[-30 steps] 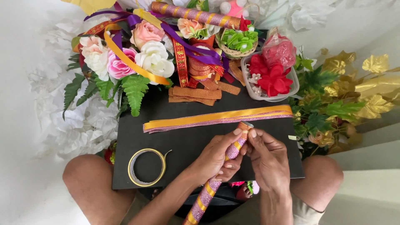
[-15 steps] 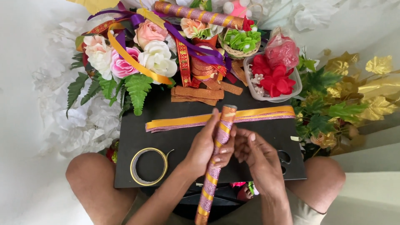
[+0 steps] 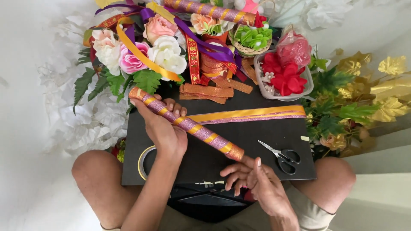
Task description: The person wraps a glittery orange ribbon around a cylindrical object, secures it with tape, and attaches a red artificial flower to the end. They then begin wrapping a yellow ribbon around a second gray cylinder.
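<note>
**Wrapped stick held across the black board**

At the centre of the black flat board [image 3: 265, 137] that rests on the person's knees, a long stick wrapped in purple glitter and orange ribbon bands [image 3: 186, 124] lies slanted, from 10 o'clock down to 4 o'clock. The left hand [image 3: 162, 128] is closed around the upper part of this stick, with the fingers curled over it. The right hand [image 3: 250, 177] is at the lower end, at about 5 o'clock; its fingers are half bent and the fingertips touch the orange end cap, but I cannot tell if they really pinch it.

Just beyond the stick, toward 1 o'clock, a flat strip of orange and purple ribbon [image 3: 248, 114] lies across the board. At 4 o'clock on the board are small scissors with black handles [image 3: 280, 155]. At 8 o'clock, partly under the left wrist, lies a roll of clear tape [image 3: 143, 160].

Past the far edge of the board, toward 12 o'clock, stand artificial roses in pink and white [image 3: 145, 51], a second wrapped stick [image 3: 209, 9] and a clear plastic box with red flowers [image 3: 284, 75].
</note>
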